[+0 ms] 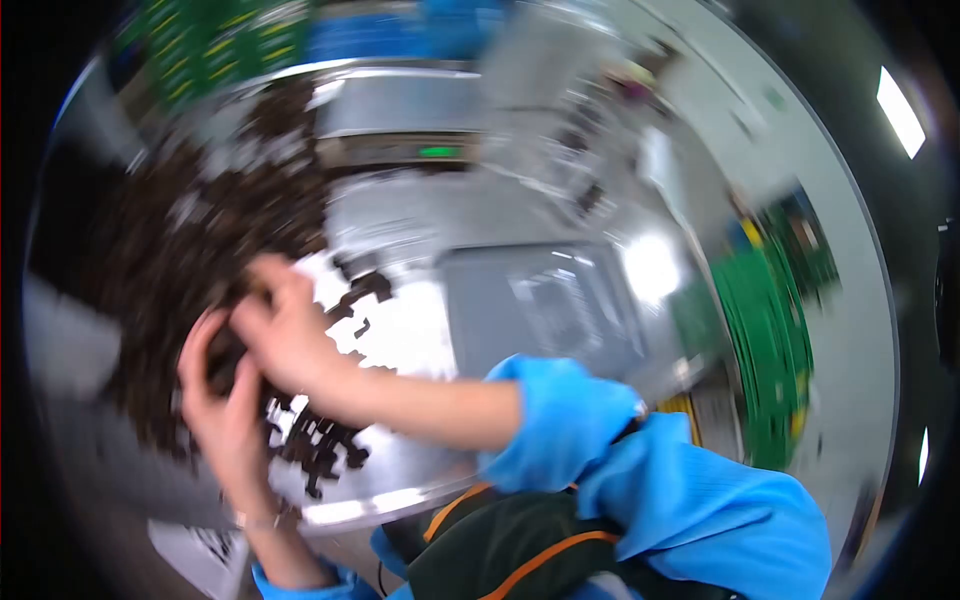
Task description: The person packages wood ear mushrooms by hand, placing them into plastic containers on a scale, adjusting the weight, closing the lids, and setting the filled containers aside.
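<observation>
Both hands are together over the right side of a large heap of dark brown pieces, whose kind is too blurred to name. My left hand has its thumb and fingers curled round dark brown pieces at the heap's edge. Just above and right of it, my right hand reaches across with bent fingers, dark pieces between thumb and fingers. Motion smears the fingertips. Beside the hands, loose dark pieces lie scattered on a bright white surface.
A grey tray sits right of the white surface on a metal table. Behind stands a scale with a green display, near clear plastic bags. Green crates stand at right; more green crates are at back left.
</observation>
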`<state>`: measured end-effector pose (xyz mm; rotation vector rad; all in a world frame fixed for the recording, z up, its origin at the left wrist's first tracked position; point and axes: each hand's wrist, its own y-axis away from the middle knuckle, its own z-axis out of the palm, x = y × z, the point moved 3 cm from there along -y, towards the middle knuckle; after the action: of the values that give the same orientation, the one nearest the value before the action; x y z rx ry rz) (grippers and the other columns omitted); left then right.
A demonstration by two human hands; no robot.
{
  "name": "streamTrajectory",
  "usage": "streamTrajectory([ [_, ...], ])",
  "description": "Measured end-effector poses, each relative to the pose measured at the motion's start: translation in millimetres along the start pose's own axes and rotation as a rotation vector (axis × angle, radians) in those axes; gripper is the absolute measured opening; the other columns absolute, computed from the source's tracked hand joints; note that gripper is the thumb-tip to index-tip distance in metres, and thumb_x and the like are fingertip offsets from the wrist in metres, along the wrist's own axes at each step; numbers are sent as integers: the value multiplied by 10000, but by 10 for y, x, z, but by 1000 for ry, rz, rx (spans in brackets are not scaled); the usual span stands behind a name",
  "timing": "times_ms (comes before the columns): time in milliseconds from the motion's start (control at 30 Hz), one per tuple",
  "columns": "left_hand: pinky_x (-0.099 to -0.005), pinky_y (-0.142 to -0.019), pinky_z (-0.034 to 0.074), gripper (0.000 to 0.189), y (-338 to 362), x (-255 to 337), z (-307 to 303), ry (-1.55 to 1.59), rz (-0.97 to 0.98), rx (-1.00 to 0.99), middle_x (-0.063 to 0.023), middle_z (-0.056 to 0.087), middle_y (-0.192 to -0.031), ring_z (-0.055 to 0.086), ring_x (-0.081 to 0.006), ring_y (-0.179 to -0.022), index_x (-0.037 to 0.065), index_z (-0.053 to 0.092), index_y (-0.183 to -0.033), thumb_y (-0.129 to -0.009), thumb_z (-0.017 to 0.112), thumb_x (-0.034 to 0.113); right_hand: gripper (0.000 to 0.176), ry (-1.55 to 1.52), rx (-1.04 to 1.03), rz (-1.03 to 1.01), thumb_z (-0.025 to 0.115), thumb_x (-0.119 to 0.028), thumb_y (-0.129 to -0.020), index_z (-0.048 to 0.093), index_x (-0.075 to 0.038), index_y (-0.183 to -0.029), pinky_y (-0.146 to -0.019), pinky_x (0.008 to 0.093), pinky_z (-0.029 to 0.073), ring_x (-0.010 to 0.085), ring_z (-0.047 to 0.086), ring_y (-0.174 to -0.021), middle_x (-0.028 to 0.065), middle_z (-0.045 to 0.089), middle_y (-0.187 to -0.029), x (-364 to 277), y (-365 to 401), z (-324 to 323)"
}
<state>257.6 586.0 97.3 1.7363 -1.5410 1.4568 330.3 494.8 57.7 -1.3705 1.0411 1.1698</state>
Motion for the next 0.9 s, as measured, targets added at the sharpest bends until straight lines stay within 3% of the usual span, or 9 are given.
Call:
streamTrajectory([
  [133,-343,-1019,295,420,-28,311,641,180,63,-258,-144,481,-1275,437,-234,-1189,-11,523,-1149,-735,593,-6,421,26,310,30,542,-156,-829,413,-47,-1214,-977,371,327,361,367,-1133,195,297,-1221,-356,339,-926],
  [300,-326,-976,347,425,112,858,1735,590,21,-608,-111,481,-1250,465,-199,-1120,23,542,-1108,-694,539,-74,394,120,679,-73,536,-160,-853,428,-59,-1218,-1008,347,301,306,371,-1162,177,299,-1235,-384,616,-2033],
  [467,-323,-960,365,387,368,1090,2577,543,39,-893,-121,503,-1208,486,-209,-1102,47,578,-1076,-703,681,34,434,-229,946,32,560,-198,-823,457,-5,-1197,-993,349,327,294,372,-1164,177,354,-1217,-230,954,-2821],
  [567,-340,-977,360,431,486,954,3026,483,24,-1000,-147,472,-1237,471,-263,-1138,65,579,-1103,-691,707,70,276,-439,988,53,554,-125,-793,531,-22,-1049,-656,288,503,147,578,-770,65,603,-888,32,1022,-3135],
  [633,-345,-991,356,503,496,773,3178,341,186,-1024,-174,409,-1297,443,-300,-1175,94,561,-1148,-671,718,74,216,-374,940,158,567,-103,-772,560,-22,-972,-664,288,501,142,576,-764,59,602,-891,275,1117,-3294],
  [667,-345,-998,353,553,510,715,3212,256,291,-1047,-188,370,-1335,425,-317,-1198,113,545,-1182,-660,722,73,285,-209,766,168,550,-52,-803,518,-23,-1084,-767,278,482,150,568,-869,58,571,-982,371,1160,-3387],
  [733,-351,-1002,352,636,499,723,3156,168,362,-1095,-209,309,-1381,390,-332,-1236,151,503,-1245,-653,709,41,413,309,661,274,617,-96,-744,524,-61,-1145,-914,319,413,238,486,-1084,141,453,-1203,400,1307,-3487],
  [767,-353,-1001,354,676,487,727,3133,119,400,-1140,-215,272,-1407,371,-336,-1254,178,475,-1278,-660,689,9,437,365,573,284,633,-127,-732,524,-71,-1151,-949,332,385,273,454,-1123,163,397,-1254,367,1343,-3511],
  [900,-338,-949,410,556,474,903,3012,-74,458,-1098,-155,344,-1385,481,-306,-1152,154,544,-1211,-705,641,-54,622,808,286,364,673,-196,-692,437,-126,-1264,-1003,446,330,421,311,-1214,236,264,-1362,92,1465,-3494],
])
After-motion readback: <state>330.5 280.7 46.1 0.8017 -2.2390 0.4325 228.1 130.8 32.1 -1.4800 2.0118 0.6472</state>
